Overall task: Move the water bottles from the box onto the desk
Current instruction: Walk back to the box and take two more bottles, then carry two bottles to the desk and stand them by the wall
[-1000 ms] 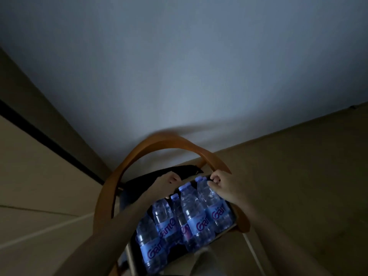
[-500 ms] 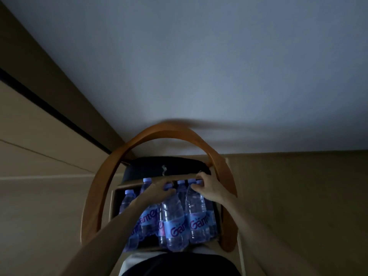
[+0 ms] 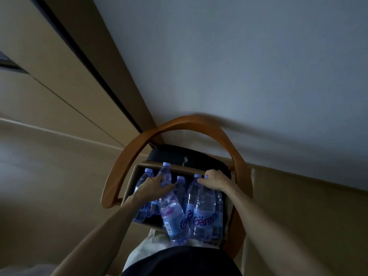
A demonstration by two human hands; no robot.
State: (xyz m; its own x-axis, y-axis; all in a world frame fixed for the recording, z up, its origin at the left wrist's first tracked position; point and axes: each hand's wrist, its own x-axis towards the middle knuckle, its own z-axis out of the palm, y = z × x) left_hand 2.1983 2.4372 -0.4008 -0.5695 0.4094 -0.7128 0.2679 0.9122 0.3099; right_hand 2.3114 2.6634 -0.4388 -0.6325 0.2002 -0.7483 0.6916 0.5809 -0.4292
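We see the clear plastic water bottles (image 3: 204, 208) standing in the open brown cardboard box (image 3: 130, 184), its near edge hidden by our forearms. Our left hand (image 3: 151, 186) has its fingers curled round one bottle's shoulder; our right hand (image 3: 215, 181) grips another by the neck. The curved wooden chair armrest (image 3: 191, 124) hems the box in closely on both sides.

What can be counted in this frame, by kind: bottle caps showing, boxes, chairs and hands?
Bottle caps showing: 5, e.g. the tallest bottle cap
Cardboard box: 1
Wooden chair: 1
Hands: 2, left hand and right hand, each gripping a bottle
Total: 9
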